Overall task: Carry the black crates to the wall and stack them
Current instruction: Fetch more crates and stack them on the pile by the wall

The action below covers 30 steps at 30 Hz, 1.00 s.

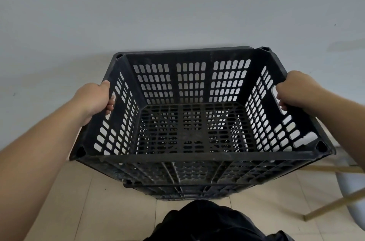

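— Black crate (189,156): how far along is it?
— Nearly there. The left grip (94,99) has its fingers curled through the side handle slot. The crate sits between both hands, close to the wall (177,3), above a lower crate (173,191) on the tiled floor (65,191).
— And the other side?
— The right grip (296,90) curls through the opposite slot the same way. I'd judge the carrying done, with seating and letting go left. I can't tell whether it rests on the stack yet.
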Available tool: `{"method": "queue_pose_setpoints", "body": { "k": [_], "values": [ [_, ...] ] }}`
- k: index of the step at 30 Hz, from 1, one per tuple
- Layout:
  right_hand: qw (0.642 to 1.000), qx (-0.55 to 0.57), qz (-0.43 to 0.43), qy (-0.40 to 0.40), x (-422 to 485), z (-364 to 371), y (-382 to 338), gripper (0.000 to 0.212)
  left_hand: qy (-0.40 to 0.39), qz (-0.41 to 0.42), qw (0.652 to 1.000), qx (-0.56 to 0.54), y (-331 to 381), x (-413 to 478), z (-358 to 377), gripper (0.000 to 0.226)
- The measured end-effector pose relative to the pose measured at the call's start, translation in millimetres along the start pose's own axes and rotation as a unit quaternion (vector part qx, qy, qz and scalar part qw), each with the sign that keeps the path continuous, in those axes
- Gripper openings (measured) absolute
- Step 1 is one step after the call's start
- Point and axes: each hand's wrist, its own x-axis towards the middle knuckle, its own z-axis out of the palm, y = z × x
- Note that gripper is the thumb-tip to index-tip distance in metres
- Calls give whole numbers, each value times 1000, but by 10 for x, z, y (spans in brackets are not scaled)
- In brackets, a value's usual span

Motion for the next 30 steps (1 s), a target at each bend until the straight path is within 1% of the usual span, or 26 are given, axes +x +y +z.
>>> {"method": "queue_pose_setpoints", "body": {
  "k": [7,12,14,16,17,19,23,27,30],
  "values": [
    [1000,2,3,14,43,22,8,18,10,5,1000,16,-5,50,-10,53],
    [1000,-10,-7,20,53,72,34,9,25,13,999,39,-78,37,35,54],
    [999,-24,-13,16,69,92,14,10,28,17,999,42,-73,58,67,55],
    [1000,-20,-1,8,47,105,28,10,30,15,999,38,-76,48,72,55],
    [1000,-20,5,9,45,109,50,14,32,17,999,39,-97,44,70,55],
    [1000,-22,5,10,64,113,110,28,37,20,998,44,-149,27,64,56],
    [1000,-16,1,13,54,131,90,31,43,20,997,57,-152,11,45,56],
    [999,-24,-5,43,29,166,102,19,33,18,998,51,-118,6,47,57],
    [998,-35,-17,45,57,167,112,13,42,26,997,59,-121,-15,43,58]
  ]
}}
